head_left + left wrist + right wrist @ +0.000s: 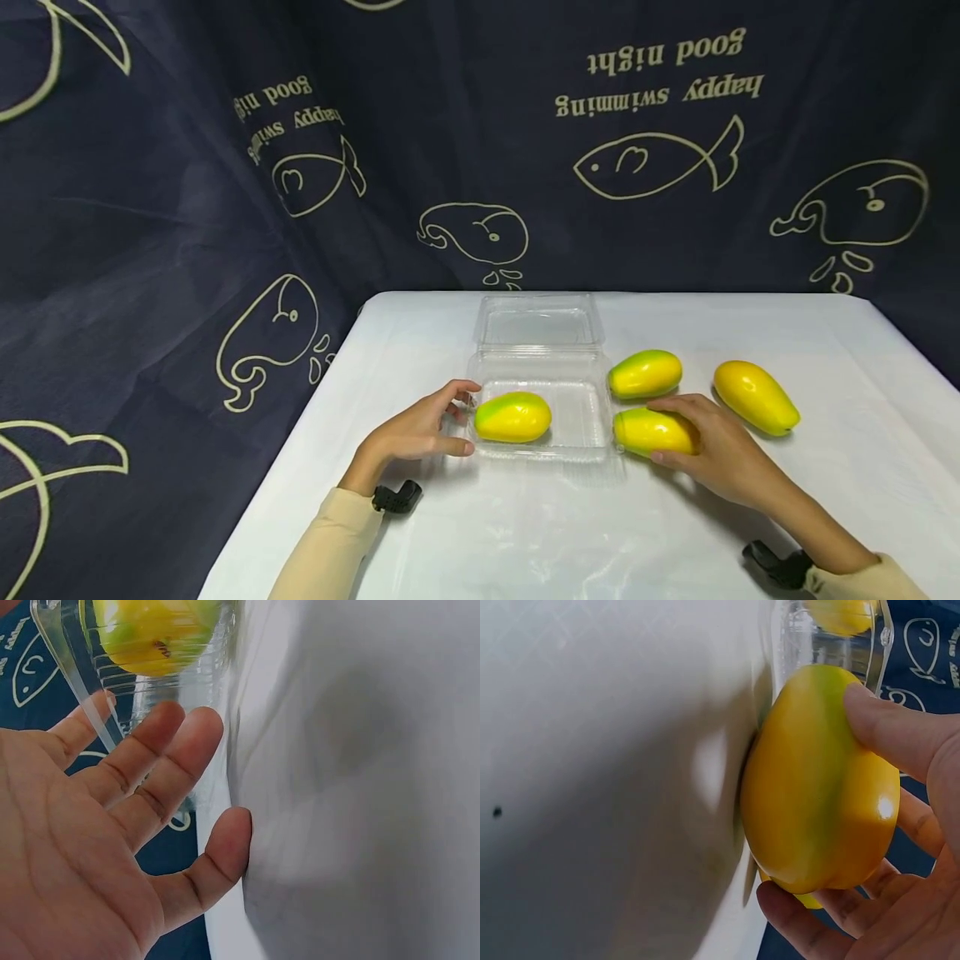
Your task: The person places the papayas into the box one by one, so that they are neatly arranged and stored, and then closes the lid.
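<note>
Dark blue cloth (150, 217), printed with pale fish and upside-down lettering, hangs behind and to the left of a white-covered table (540, 517). Leftmost on it, a black wrist device (397, 497) sits behind the fingers of the left hand (423, 429), at the cuff of a cream sleeve (330, 533). Those fingers are loosely spread, thumb well apart, holding nothing; whether a fingertip touches the plastic, I cannot tell. Just right of them is a clear container (579, 408), its lid (540, 325) laid back beyond the fingertips, with a boxed fruit (513, 417) (yellow with a green streak) at the end nearest that hand. Past the container's right edge, the right hand (723, 458) has thumb and fingers wrapped round a similar gripped fruit (645, 429). Beyond these fingertips lies another fruit (646, 373), close by the container, and farther right, past the knuckles, a rightmost fruit (756, 397) rests at a slant. A second wrist device (777, 565) sits behind the right fingers.
</note>
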### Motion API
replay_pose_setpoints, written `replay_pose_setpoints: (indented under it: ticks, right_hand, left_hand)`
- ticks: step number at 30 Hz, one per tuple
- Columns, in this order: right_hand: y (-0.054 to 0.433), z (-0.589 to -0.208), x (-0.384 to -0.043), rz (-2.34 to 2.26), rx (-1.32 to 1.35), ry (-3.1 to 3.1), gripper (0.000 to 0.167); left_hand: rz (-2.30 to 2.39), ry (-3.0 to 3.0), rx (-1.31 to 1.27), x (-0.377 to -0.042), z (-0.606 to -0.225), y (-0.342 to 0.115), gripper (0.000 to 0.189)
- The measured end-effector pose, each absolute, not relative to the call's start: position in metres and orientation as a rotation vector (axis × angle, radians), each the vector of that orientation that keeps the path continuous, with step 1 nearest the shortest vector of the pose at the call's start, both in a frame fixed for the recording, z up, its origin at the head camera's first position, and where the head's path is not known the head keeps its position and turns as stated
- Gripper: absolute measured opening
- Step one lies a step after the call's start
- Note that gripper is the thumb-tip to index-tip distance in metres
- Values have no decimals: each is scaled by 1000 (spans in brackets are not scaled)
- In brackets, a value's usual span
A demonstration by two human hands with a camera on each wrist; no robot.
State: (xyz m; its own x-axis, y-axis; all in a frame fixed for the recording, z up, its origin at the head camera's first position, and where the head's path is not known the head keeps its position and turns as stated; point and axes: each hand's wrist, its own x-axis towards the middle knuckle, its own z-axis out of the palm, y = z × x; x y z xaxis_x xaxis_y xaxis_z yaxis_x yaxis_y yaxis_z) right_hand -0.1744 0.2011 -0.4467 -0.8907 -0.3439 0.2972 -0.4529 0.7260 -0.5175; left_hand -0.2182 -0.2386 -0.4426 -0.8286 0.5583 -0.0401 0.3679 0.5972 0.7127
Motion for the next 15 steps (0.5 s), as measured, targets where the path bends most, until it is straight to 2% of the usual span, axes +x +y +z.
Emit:
replay_pose_setpoints:
  ticks: [15]
  right_hand:
    - [201,-443,-171,886,615,-2715,63]
  left_hand:
    - [1082,2551,768,-218,-444,-241,84]
